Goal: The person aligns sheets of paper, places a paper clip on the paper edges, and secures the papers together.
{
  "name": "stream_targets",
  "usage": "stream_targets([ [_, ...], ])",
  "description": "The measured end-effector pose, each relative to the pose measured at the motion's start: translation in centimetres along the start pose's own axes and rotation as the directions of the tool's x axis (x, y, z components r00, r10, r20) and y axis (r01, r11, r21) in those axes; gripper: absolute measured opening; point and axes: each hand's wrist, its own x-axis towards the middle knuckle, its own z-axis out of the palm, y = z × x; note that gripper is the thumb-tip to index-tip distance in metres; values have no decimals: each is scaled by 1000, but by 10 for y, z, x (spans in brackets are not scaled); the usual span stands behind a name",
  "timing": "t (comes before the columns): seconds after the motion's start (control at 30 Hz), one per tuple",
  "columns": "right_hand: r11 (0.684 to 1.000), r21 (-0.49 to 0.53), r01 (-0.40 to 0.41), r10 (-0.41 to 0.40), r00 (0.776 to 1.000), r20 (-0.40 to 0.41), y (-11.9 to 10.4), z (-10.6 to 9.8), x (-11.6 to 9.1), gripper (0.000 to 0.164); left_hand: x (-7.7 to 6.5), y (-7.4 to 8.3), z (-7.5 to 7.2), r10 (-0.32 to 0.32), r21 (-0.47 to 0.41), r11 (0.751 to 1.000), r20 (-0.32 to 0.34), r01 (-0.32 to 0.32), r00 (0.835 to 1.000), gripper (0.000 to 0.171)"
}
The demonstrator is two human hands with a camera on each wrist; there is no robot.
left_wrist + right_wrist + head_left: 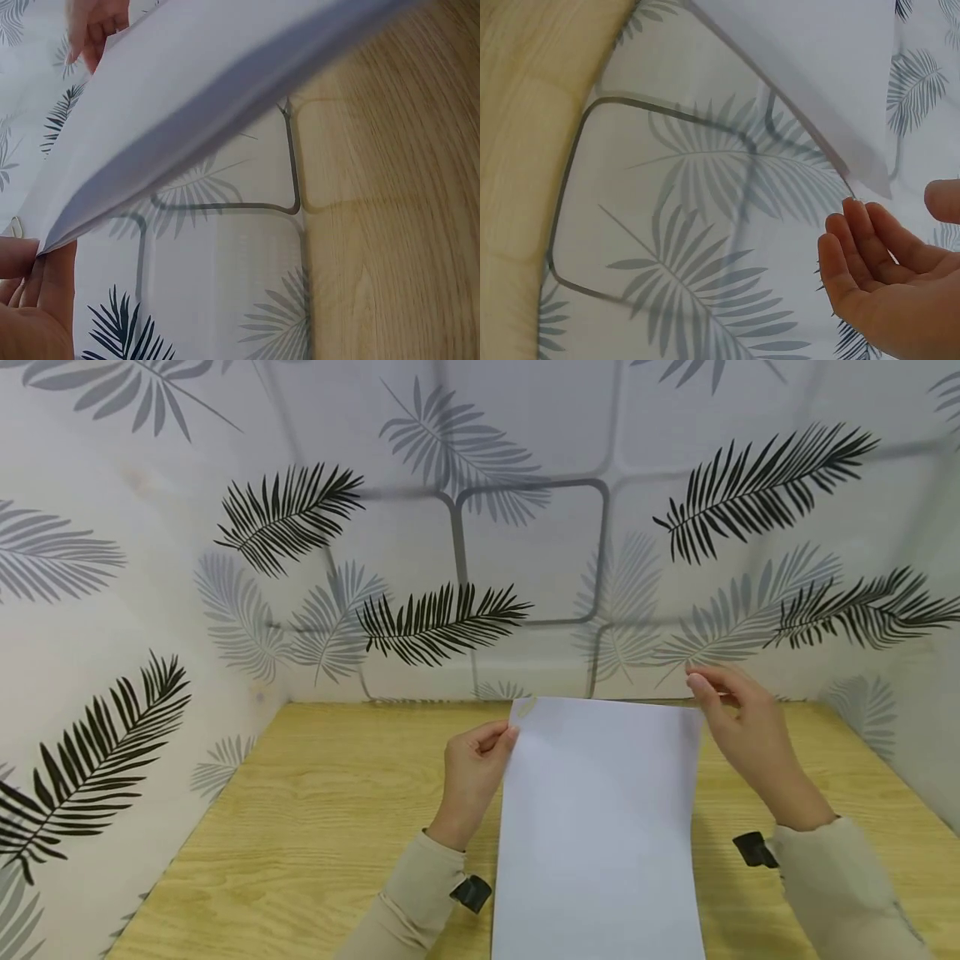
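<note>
White paper sheets [600, 827] hang upright in front of me, their top edge facing the wall. A gold-coloured paper clip [527, 707] sits at the top left corner. My left hand [476, 777] pinches the left edge just below that clip, thumb on the near side. In the left wrist view the sheets [172, 82] bow apart along their side edge. By the top right corner is my right hand [750, 743], its thumb held away from the fingers. In the right wrist view the fingertips [853, 206] are right at the paper's corner, with nothing pinched.
A wood-grain tabletop [337, 810] lies beneath the hands and paper. Behind it and on both sides rise pale walls [525, 552] printed with black and grey leaves. Each sleeve has a dark band piece [471, 893] at the wrist.
</note>
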Motion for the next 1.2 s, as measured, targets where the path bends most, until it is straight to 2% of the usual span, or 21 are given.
stream_targets([
  [0.1,993,67,-101,96,992,80,10,-4,-7,37,0,0,-1,2,6,1000,1,-2,1000,17],
  [0.17,976,104,-190,169,968,186,15,-8,-11,44,0,1,-2,5,9,1000,-1,-5,1000,17],
  [0.23,951,109,-291,246,920,306,18,-10,-15,51,-1,1,-2,7,9,1000,-5,-7,1000,16],
  [0.3,918,100,-384,310,852,422,21,-11,-20,61,-1,2,-3,2,7,1000,-13,-2,1000,16],
  [0.4,883,101,-458,340,773,535,26,-9,-28,70,-1,2,-5,-8,-2,1000,-22,7,1000,16],
  [0.47,865,113,-489,342,740,579,29,-6,-34,74,-1,3,-6,-15,-8,1000,-24,15,1000,17],
  [0.63,826,127,-550,359,686,633,35,1,-49,68,-1,4,-8,-27,-25,999,-29,26,999,17],
  [0.73,806,133,-577,364,661,656,36,5,-58,62,0,3,-9,-28,-36,999,-33,27,999,17],
  [0.8,797,152,-585,354,656,667,36,6,-64,59,0,3,-9,-28,-40,999,-34,27,999,18],
  [1.0,782,198,-591,317,651,689,34,9,-76,54,0,3,-11,-28,-33,999,-38,27,999,18],
  [1.2,776,238,-585,282,658,699,38,13,-85,50,1,1,-13,-49,-44,998,-41,47,998,20],
])
